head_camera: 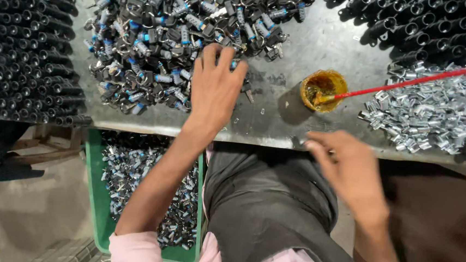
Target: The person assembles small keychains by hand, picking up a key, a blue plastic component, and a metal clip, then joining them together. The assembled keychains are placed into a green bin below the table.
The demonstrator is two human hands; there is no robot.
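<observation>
My left hand (215, 89) lies palm down on the near edge of a big pile of small black, silver and blue key-and-lock parts (163, 38); its fingers are curled into the pile and what they grip is hidden. My right hand (345, 166) hovers at the front edge of the grey metal table (277, 123), blurred, fingers pinched together; a tiny piece may sit between the fingertips, but I cannot make it out.
A small cup of yellow grease (323, 90) holds a red stick (411, 80). Shiny metal clips (442, 110) are heaped at the right. Black tubes are stacked at the left (26, 45) and top right (437, 25). A green crate (97, 192) of assembled parts sits below the table.
</observation>
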